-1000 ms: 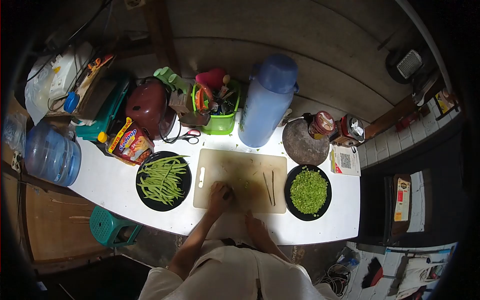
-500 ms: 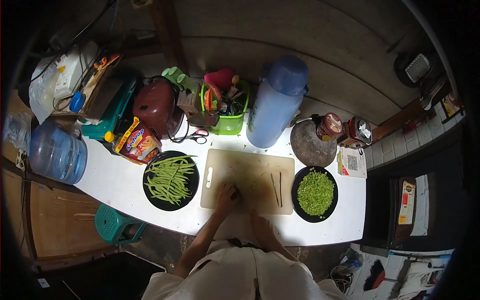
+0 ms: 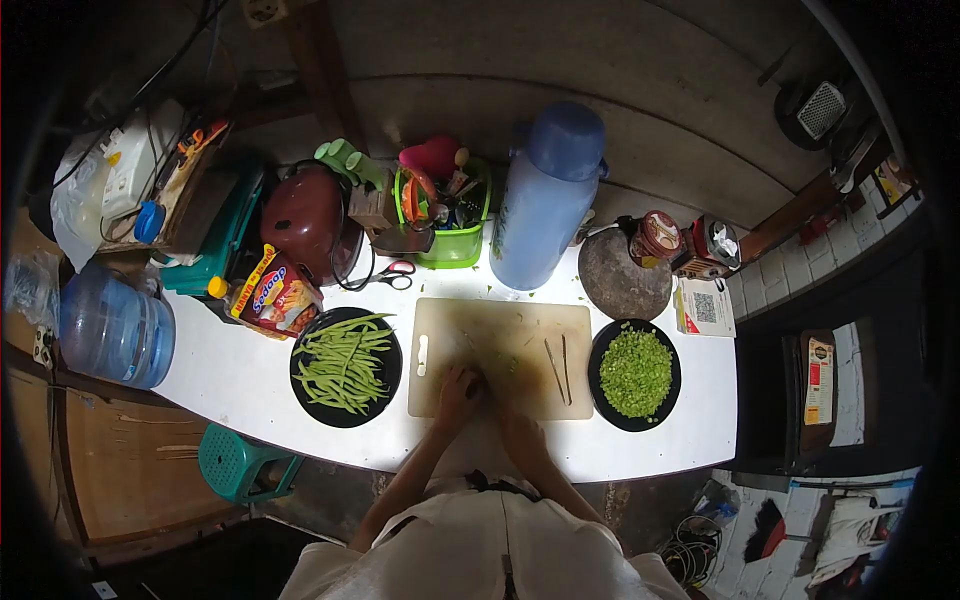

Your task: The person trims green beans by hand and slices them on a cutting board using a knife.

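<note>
A pale cutting board (image 3: 450,330) lies in front of me on the white table. My left hand (image 3: 457,395) rests at its lower left part, fingers curled down and closed; whatever they press on is hidden in shadow. Close by on the right, my right hand (image 3: 521,432) is closed at the board's near edge, and I cannot make out what is in it. Two thin, long strips (image 3: 557,370) and small green scraps lie on the board. Whole green beans (image 3: 345,362) fill a black plate (image 3: 304,395) to the left. Chopped green pieces (image 3: 636,374) heap on another black plate (image 3: 603,408) at right.
Behind the board stand a blue thermos (image 3: 543,210), a green basket (image 3: 455,247) of utensils, and red-handled scissors (image 3: 398,275). A snack packet (image 3: 277,298) and a maroon appliance (image 3: 305,225) are at left. A round stone slab (image 3: 622,280) sits at back right, a green stool (image 3: 228,462) below.
My right hand has moved a little forward over the board's near edge, closer to my left hand. The whole view has shifted slightly.
</note>
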